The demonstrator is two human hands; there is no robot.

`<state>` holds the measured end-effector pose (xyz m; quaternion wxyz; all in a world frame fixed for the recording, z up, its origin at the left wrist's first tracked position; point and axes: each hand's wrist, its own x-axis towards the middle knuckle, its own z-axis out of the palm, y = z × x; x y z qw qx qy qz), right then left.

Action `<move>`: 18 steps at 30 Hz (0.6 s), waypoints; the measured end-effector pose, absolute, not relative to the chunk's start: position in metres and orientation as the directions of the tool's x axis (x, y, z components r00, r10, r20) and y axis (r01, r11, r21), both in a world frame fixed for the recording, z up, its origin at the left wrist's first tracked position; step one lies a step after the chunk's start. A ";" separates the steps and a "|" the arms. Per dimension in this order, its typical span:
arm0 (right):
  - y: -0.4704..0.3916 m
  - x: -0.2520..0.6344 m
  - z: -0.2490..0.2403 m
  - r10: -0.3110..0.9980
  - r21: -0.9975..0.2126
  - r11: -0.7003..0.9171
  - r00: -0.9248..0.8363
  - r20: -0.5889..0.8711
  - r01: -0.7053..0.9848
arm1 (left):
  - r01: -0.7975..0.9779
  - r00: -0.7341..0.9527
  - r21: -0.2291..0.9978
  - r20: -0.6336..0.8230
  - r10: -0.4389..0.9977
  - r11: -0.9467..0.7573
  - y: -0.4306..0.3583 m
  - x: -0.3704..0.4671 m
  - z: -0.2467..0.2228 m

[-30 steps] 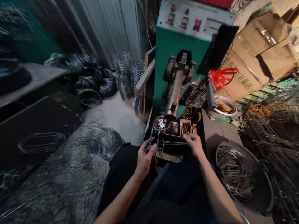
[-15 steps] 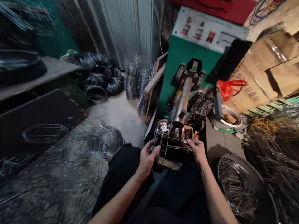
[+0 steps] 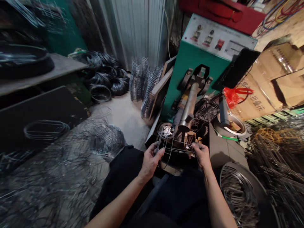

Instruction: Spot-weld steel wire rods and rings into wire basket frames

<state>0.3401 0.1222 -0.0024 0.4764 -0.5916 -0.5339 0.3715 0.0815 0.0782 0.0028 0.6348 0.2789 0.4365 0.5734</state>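
My left hand (image 3: pixel 152 160) is closed, thumb against fingers, on the left side of a wire frame (image 3: pixel 171 154) made of thin curved and straight metal rods. My right hand (image 3: pixel 201 154) pinches the right end of a thin wire (image 3: pixel 182 143) that crosses over the frame. Whether that wire is joined to the frame, I cannot tell. Just beyond my hands, a thick metal cylinder arm (image 3: pixel 190 107) slopes down from a green machine (image 3: pixel 201 50). Below its tip, a round dish (image 3: pixel 161 128) holds something white.
Stacked wire rings (image 3: pixel 106 141) stand on the floor at left, with taller stacks (image 3: pixel 139 79) by the metal sheet. Loose wires litter the left floor. At right are a basin (image 3: pixel 263 190) of cut wires, a white bucket (image 3: pixel 243 126) and a cardboard box (image 3: pixel 256 95).
The whole view has shifted slightly, so the machine sits lower and further right. Both hands keep their grips, and the wire frame has turned or tilted a little between them.
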 end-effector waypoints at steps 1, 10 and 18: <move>0.122 0.340 -0.002 0.985 -0.962 0.021 0.162 0.067 0.272 | -0.484 -0.039 0.855 -0.236 0.971 0.188 0.079 0.082 0.004; 0.128 0.344 0.000 0.975 -0.983 0.012 0.215 0.051 0.182 | -0.485 -0.003 0.857 -0.200 0.980 0.173 0.089 0.085 0.003; 0.133 0.337 0.005 0.970 -0.988 0.019 0.238 0.055 0.153 | -0.473 -0.001 0.860 -0.217 0.976 0.190 0.098 0.089 0.005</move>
